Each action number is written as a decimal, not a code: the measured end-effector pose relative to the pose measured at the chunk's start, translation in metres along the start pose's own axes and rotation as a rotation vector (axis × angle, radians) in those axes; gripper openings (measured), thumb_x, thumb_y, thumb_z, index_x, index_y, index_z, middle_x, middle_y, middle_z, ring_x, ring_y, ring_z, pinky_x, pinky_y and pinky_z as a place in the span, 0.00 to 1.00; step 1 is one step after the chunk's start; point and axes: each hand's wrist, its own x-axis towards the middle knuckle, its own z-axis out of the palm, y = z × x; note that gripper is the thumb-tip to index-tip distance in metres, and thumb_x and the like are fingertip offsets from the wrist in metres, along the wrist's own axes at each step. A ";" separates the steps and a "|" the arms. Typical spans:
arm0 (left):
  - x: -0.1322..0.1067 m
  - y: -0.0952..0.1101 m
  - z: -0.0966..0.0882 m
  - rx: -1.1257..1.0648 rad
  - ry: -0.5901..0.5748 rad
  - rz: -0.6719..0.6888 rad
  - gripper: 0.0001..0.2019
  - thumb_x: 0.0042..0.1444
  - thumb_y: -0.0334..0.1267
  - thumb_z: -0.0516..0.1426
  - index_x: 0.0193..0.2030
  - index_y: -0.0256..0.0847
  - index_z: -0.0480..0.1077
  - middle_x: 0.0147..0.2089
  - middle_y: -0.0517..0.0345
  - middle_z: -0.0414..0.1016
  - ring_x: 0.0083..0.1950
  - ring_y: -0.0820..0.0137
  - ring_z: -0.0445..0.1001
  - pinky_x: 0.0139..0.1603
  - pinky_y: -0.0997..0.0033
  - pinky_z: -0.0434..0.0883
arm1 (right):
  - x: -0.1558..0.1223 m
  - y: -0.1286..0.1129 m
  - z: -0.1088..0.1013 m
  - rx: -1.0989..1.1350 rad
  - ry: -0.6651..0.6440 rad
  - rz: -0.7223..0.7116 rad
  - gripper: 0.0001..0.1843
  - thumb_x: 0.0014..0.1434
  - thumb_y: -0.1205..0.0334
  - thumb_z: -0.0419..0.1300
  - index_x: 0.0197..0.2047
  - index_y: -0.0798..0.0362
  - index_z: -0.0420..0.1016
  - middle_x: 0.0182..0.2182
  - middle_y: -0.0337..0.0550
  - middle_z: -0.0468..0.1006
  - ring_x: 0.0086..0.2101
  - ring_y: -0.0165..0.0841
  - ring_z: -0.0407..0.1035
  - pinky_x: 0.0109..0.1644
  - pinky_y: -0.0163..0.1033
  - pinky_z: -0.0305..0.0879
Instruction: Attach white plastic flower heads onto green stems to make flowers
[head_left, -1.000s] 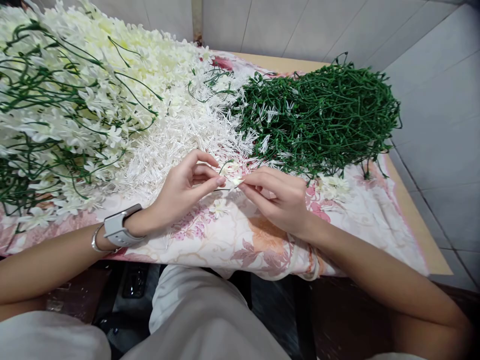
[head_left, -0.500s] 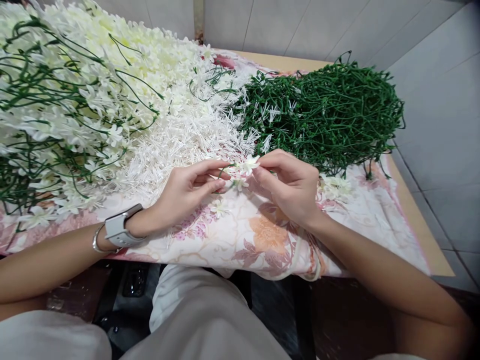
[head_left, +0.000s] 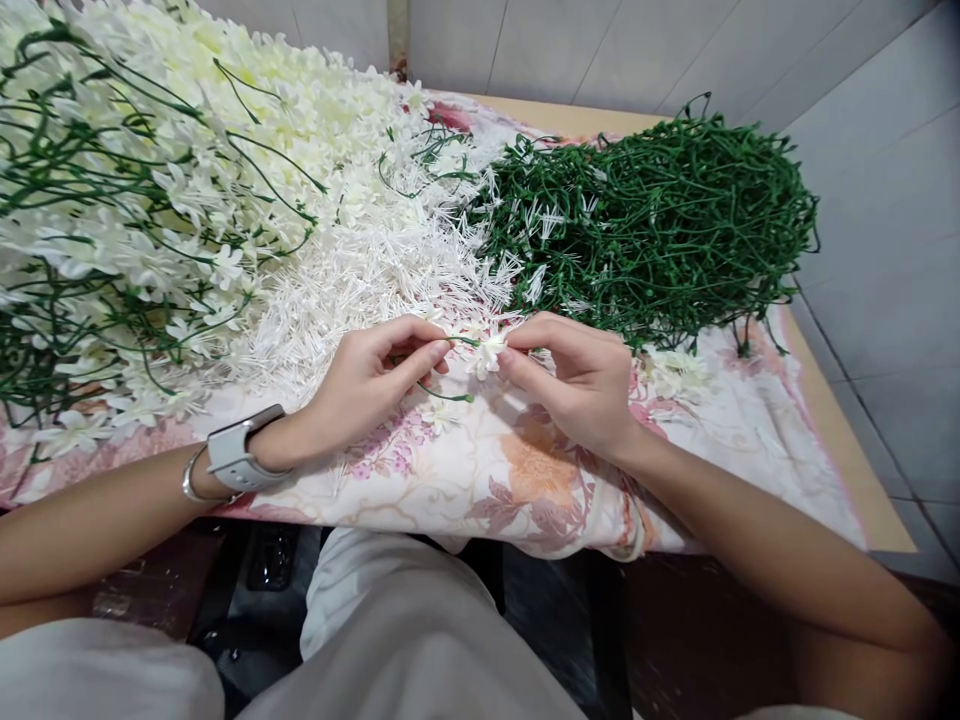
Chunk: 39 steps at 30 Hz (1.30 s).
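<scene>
White plastic petals at my fingertips: my right hand (head_left: 581, 385) is curled nearly closed, thumb and forefinger pinching the small white flower (head_left: 486, 352) just above the floral cloth (head_left: 517, 480). My left hand (head_left: 367, 385) faces it, thumb and forefinger nipped tight on a thin green stem (head_left: 448, 394), the other fingers loosely bent beneath. The stem's upper end meets the flower between my two hands; its lower end curves down towards the cloth. My fingertips are almost touching across the flower.

Just beyond my hands lies a drift of white stamens (head_left: 360, 290). To the right of it sits a tangled heap of green stems (head_left: 660, 230), and on the left a big pile of cream flowers on stems (head_left: 135, 180). The cloth covers most of the counter (head_left: 847, 440). A pale watch (head_left: 234, 452) is on my left wrist.
</scene>
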 end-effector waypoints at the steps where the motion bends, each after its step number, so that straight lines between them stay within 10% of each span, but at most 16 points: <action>1: 0.000 0.000 0.000 0.000 0.003 -0.001 0.10 0.58 0.43 0.56 0.37 0.37 0.72 0.30 0.58 0.75 0.28 0.76 0.73 0.27 0.79 0.69 | 0.000 0.000 0.000 0.005 0.006 0.005 0.06 0.55 0.72 0.59 0.29 0.52 0.72 0.26 0.37 0.74 0.28 0.28 0.68 0.33 0.36 0.65; 16: 0.000 -0.001 0.000 -0.011 -0.004 -0.012 0.09 0.58 0.42 0.56 0.38 0.37 0.71 0.31 0.58 0.76 0.29 0.76 0.74 0.26 0.81 0.69 | 0.000 -0.002 0.002 -0.015 -0.003 -0.038 0.07 0.54 0.73 0.59 0.29 0.52 0.72 0.25 0.37 0.74 0.26 0.27 0.67 0.31 0.35 0.64; 39: -0.006 0.003 0.001 0.548 -0.160 0.353 0.12 0.64 0.38 0.45 0.37 0.39 0.66 0.26 0.61 0.70 0.26 0.77 0.68 0.28 0.79 0.62 | -0.003 -0.005 0.003 -0.028 -0.130 -0.160 0.04 0.57 0.70 0.56 0.32 0.54 0.71 0.24 0.38 0.72 0.26 0.27 0.66 0.32 0.34 0.63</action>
